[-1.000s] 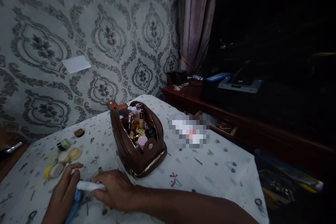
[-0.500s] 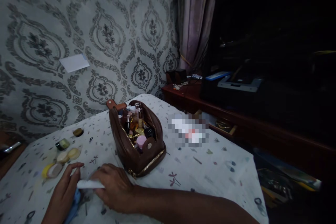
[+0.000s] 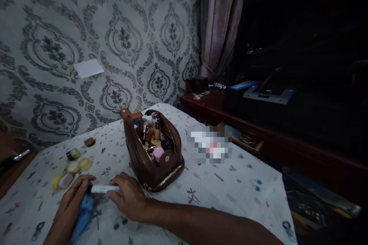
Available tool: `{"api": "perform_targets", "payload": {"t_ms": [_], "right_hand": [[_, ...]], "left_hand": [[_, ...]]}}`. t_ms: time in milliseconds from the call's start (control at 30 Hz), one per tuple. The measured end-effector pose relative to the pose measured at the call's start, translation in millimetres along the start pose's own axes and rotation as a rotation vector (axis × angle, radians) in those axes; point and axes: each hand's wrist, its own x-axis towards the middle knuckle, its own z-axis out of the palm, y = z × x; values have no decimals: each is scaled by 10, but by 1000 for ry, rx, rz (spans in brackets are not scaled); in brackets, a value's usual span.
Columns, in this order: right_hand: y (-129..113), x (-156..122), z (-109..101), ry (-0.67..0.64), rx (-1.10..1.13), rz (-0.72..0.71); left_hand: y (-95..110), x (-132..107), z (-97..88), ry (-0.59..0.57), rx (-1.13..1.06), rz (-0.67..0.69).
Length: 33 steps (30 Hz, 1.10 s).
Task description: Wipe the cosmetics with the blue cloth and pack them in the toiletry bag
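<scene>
One white tube, roughly level, toward the surface's near edge, left of the brown bag. Right hand: grip pinching the tube's right end. Left hand: grip curled on a blue cloth, at the tube's other end; whether it pinches that end, cannot tell. Handling advised: light pressure, tube kept straight, loose cloth clear of the fingers.

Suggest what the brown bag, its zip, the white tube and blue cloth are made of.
Brown bag: probably leather or imitation leather, given its softly shiny, smooth sides.
Zip: likely gold-toned metal, from its bright glints.
White tube: possibly plastic, since it looks smooth, pale and straight.
Blue cloth: apparently matt, soft fabric, as it bunches into folds; fibre unclear.
</scene>
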Motion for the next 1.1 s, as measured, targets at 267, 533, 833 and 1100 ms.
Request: {"api": "perform_targets", "payload": {"t_ms": [267,533,833,1100], "right_hand": [[26,19,7,31,32,-22],[81,30,24,34,123,-3],[71,25,32,-13,111,-6],[112,36,52,-5,97,-81]], "left_hand": [[11,-19,40,-27,-212,-77],[-1,-30,55,-69,-229,-32],[27,-35,77,-80,-228,63],[69,-58,73,-72,-131,148]]}}
